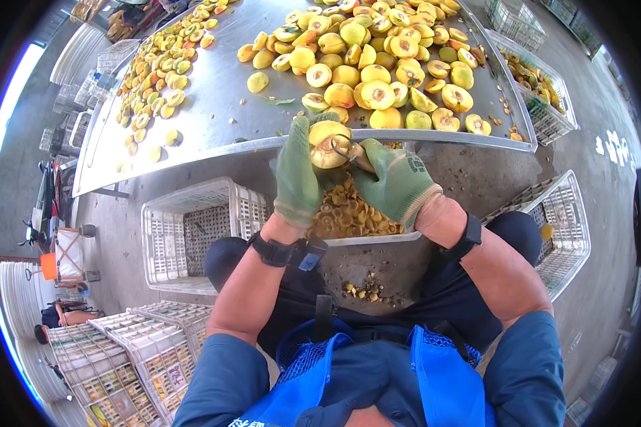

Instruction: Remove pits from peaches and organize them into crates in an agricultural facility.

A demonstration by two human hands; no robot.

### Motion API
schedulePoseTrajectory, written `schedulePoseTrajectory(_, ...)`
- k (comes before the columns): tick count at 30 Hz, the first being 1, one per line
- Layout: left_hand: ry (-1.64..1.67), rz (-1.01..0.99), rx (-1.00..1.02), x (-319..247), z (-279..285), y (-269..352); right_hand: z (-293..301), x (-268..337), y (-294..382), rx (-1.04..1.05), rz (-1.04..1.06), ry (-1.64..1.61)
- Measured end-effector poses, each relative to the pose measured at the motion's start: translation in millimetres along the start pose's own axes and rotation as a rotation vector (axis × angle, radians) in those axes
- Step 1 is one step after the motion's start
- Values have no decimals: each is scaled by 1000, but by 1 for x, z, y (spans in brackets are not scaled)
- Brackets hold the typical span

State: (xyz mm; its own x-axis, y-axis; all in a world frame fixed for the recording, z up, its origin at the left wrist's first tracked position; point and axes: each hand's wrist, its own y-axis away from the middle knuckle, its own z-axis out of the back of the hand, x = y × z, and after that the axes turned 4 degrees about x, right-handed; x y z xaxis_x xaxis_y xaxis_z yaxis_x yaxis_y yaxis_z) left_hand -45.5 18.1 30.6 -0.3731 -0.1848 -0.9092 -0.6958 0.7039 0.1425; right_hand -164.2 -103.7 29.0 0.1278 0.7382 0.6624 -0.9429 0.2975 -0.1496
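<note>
In its green glove, my left hand point(299, 179) grips a yellow peach half point(323, 155), cut face up, just off the front edge of the metal table point(224, 115). My right hand point(398, 181), also gloved, is closed around the handle of a pitting tool point(364, 161). The tool's curved wire loop lies against the brown centre of the cut face. Below both hands stands a crate point(374, 240) with many brown-yellow peach scraps or pits in it. On the table behind my hands is a pile of halved peaches point(374, 69).
More peach halves point(160, 80) lie along the table's left side. White plastic crates stand by my left knee point(163, 240) and right knee point(571, 235). Another filled crate point(558, 120) is right of the table. Stacked crates point(133, 352) stand behind my left elbow. Scraps point(371, 291) litter the floor.
</note>
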Motion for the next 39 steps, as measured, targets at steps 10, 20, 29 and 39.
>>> schedulePoseTrajectory(10,-150,-154,1,17,-3,3,-9,5,6,52,-111,-17)
schedulePoseTrajectory(20,-285,-332,-3,37,1,1,-3,11,5,210,-265,-265)
schedulePoseTrajectory(29,-266,-302,56,22,-1,5,13,10,-1,170,-101,167)
schedulePoseTrajectory(39,-166,-125,2,18,-4,10,-3,4,2,242,-150,45)
